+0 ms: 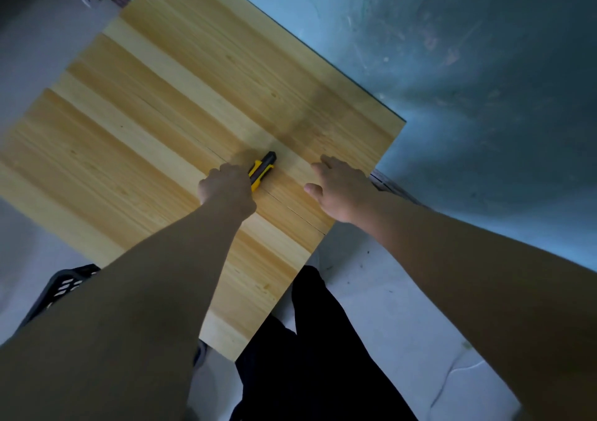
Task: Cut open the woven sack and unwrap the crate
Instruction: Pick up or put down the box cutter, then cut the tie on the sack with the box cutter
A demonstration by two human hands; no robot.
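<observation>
A large flat surface with a yellow wood-grain pattern (pixel 168 123) fills the middle of the view. A thin dark cut line (pixel 290 209) runs across it from its lower right edge up to the knife and on toward the upper left. My left hand (pixel 227 191) is shut on a yellow and black utility knife (pixel 261 171), which rests on that line. My right hand (pixel 342 188) lies flat on the surface just right of the knife, fingers spread, near the right edge. No woven texture can be made out.
A black slotted plastic crate (pixel 66 286) pokes out at the lower left under my left arm. My dark trouser legs (pixel 310 349) stand on a pale floor (pixel 381 297). A blue-grey scuffed area (pixel 468 65) lies to the right of the surface.
</observation>
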